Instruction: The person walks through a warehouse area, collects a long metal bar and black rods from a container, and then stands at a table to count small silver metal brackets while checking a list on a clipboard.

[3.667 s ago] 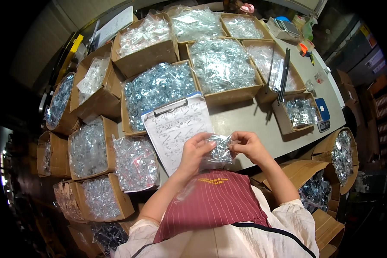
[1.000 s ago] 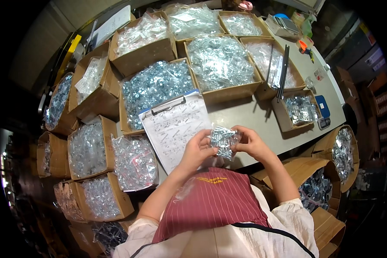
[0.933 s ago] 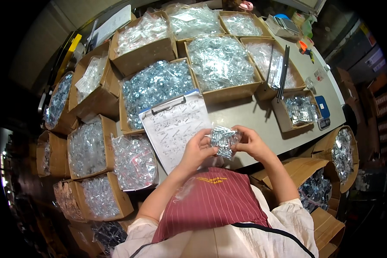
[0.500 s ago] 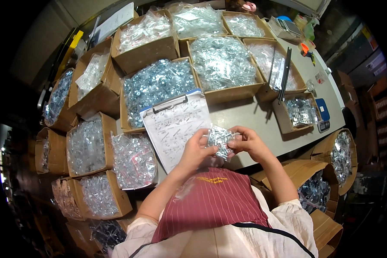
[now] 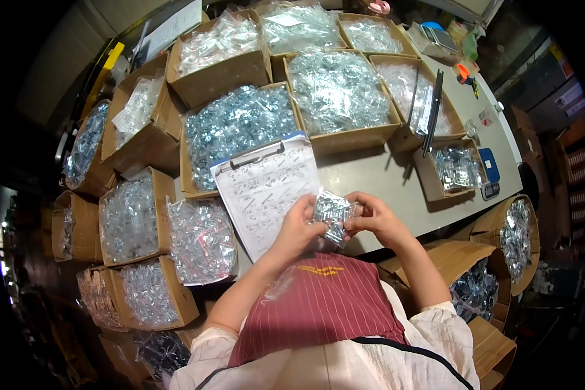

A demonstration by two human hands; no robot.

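A small clear plastic bag of silvery metal hardware (image 5: pixel 332 209) is held up between my two hands, in front of the apron. My left hand (image 5: pixel 299 224) pinches its left side with thumb and fingers. On its right side my right hand (image 5: pixel 373 218) grips the plastic in the same way. The pieces inside look like screws or pins, too small to tell exactly. Just beyond my left hand lies a clipboard (image 5: pixel 261 185) with a printed sheet of drawings, leaning toward a carton of bluish metal parts (image 5: pixel 237 123).
Open cardboard cartons (image 5: pixel 341 94) of bagged parts crowd the back and left. A small carton of metal brackets (image 5: pixel 457 168) stands at right beside a blue scale (image 5: pixel 489 172). Dark metal rails (image 5: pixel 432 114) lean on another carton. Lined barrels (image 5: pixel 517 237) flank the table's right edge.
The bag has turned slightly between my fingers, and its contents show more squarely. Both hands stay in nearly the same place.
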